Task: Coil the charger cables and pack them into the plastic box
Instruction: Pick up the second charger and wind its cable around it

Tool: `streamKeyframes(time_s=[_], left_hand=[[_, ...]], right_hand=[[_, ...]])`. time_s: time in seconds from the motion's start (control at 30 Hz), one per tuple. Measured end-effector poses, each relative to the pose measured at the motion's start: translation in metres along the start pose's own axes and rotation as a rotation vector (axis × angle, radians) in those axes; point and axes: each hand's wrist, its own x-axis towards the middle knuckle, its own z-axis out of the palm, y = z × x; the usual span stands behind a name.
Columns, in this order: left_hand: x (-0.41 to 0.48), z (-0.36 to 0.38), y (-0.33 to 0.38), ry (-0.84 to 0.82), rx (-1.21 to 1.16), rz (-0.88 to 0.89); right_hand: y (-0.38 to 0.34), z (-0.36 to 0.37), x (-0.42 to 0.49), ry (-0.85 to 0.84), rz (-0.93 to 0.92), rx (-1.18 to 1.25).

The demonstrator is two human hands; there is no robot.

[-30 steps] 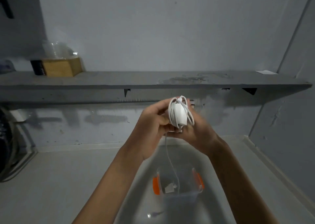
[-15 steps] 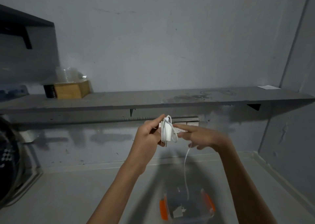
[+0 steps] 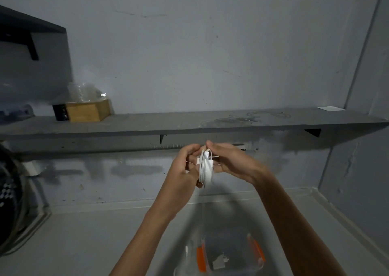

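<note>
Both arms reach out in front of the person, over the counter (image 3: pixel 94 244). The two hands meet in the air, just under the shelf (image 3: pixel 189 124). The left hand (image 3: pixel 182 174) has its back to the camera. Its fingers curl round the charger (image 3: pixel 205 168) from the left side. The right hand (image 3: pixel 231 160) comes in from the right. Its thumb sits on top and its fingers pinch the upper part of the charger. So both hands are closed on the same thing, and they touch each other.

The charger is a small white block with a thin white cable wound round it in loops. It stands on its end between the two palms. It is high above the counter and not in the box (image 3: pixel 227 236).

The box is clear plastic and sits open on the counter, close to the front edge and a bit right of the middle. It is right below the hands. It has two orange clips (image 3: pixel 255 251), one on each side. One small white piece (image 3: pixel 219 262) lies inside, but it is too blurry to say what it is.

There is one charger in the hands and one box. On the left end of the shelf stands one wooden block (image 3: pixel 84 112). One white card (image 3: pixel 329 108) lies at the right end.
</note>
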Motion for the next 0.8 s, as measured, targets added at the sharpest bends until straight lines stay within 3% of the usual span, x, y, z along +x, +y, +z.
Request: streamKeyframes(time_s=[0.17,0.27,0.33,0.43,0.47,0.5,0.57,0.67,0.8], left_hand=[[-0.003,-0.007,0.001,-0.004,0.129,0.01],[-0.001,-0.01,-0.002,0.076,0.13,0.001],[0.002,-0.013,-0.001,0.138,0.002,-0.05],[0.004,-0.015,0.002,0.208,-0.163,-0.074],[0.004,-0.015,0.004,0.2,-0.183,-0.064],[0.004,-0.013,0.005,0.179,-0.185,-0.049],[0.003,-0.007,0.008,0.129,-0.167,-0.012],[0.002,0.003,0.012,0.096,-0.184,0.013],[0.001,0.005,0.017,0.07,-0.234,-0.018]], right_hand=[[-0.033,-0.002,-0.01,0.081,-0.088,-0.513],[-0.043,-0.002,-0.024,0.273,-0.268,-0.519],[-0.042,-0.008,-0.043,0.177,-0.292,-0.447],[-0.021,-0.009,-0.062,-0.238,-0.024,-0.43],[-0.009,-0.009,-0.059,-0.225,0.02,-0.458],[0.002,-0.008,-0.052,-0.111,0.022,-0.449],[0.016,0.0,-0.032,0.133,-0.015,-0.217],[0.014,0.016,-0.009,0.085,-0.018,0.327],[0.011,0.019,-0.008,0.033,-0.016,0.407]])
